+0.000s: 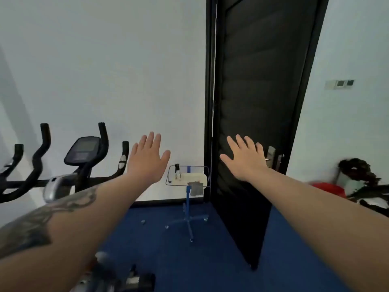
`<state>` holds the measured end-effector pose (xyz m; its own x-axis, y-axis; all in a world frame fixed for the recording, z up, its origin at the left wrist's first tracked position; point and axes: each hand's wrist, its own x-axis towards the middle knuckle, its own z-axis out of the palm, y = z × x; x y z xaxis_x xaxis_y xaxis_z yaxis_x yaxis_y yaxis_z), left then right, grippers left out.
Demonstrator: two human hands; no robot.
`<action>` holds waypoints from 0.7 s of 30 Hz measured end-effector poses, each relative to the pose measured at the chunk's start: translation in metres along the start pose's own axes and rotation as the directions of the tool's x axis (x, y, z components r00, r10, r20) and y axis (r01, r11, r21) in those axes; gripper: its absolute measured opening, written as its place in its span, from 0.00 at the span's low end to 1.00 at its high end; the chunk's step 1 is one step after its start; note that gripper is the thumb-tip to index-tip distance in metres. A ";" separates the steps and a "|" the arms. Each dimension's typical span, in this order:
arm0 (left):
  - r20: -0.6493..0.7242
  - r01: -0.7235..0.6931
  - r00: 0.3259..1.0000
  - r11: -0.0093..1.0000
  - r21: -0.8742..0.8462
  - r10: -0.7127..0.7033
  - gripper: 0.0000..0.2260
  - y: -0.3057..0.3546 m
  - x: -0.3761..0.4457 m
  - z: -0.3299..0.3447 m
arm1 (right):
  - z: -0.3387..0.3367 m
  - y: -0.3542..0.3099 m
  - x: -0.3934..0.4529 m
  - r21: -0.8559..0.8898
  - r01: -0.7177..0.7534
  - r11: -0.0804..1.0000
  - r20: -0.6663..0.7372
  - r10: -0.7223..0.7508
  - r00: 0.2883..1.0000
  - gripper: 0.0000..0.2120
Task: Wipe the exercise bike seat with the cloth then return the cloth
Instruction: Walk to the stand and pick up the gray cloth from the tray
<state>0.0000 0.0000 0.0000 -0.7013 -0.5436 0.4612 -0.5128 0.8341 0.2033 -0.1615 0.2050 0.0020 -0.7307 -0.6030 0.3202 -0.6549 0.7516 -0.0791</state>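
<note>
Two hands up in front of the camera, both empty. The left hand (147, 159) is spread flat, fingers together and thumb out, palm facing away, with a dark tattoo running along the forearm behind it. The right hand (245, 158) matches it, fingers fanned wide, holding nothing.

Between and beyond them stands one small blue stand (188, 211) on a wheeled star base, well apart from both hands, near the white wall (105, 60). Its tray (168, 175) carries one spray bottle (177, 171) standing upright at the left, a pale folded item beside it, and one grey cloth (196, 188) draped over the front edge, hanging down. That cloth is the only one in sight.

On the left, one exercise bike (63, 182) shows its black handlebars, four upright grip ends counted, and one console screen (83, 150) tilted up. The screen is too blurred to read; no brand or lettering can be made out anywhere on the bike. Its seat can't be picked out for certain; blurred bike parts sit at the bottom edge.

One black door (259, 102) stands open just right of the stand, with a metal handle (271, 154) beside the right hand's fingertips. One switch plate (340, 83) on the far right wall, no legible marks. Blue floor (210, 260) underfoot, a red object (330, 189) low at right.
</note>
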 end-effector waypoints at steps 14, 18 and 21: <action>0.267 0.057 0.961 0.997 0.055 -0.070 0.27 -0.019 0.072 0.184 | 0.148 0.035 0.107 0.005 0.017 1.000 0.194 -0.017 0.981 0.30; 0.307 0.119 0.942 0.990 0.075 -0.137 0.27 -0.027 0.112 0.229 | 0.187 0.050 0.158 -0.007 0.029 1.000 0.272 -0.026 0.962 0.30; 0.342 0.144 0.926 0.987 0.066 -0.158 0.27 -0.033 0.134 0.261 | 0.217 0.054 0.192 -0.003 0.043 0.999 0.305 -0.040 0.952 0.30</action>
<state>-0.2063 -0.1247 -0.1700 -0.7378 -0.6676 0.0996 -0.6401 0.7388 0.2107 -0.3788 0.0713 -0.1452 -0.7281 -0.6852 0.0202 -0.6849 0.7259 -0.0623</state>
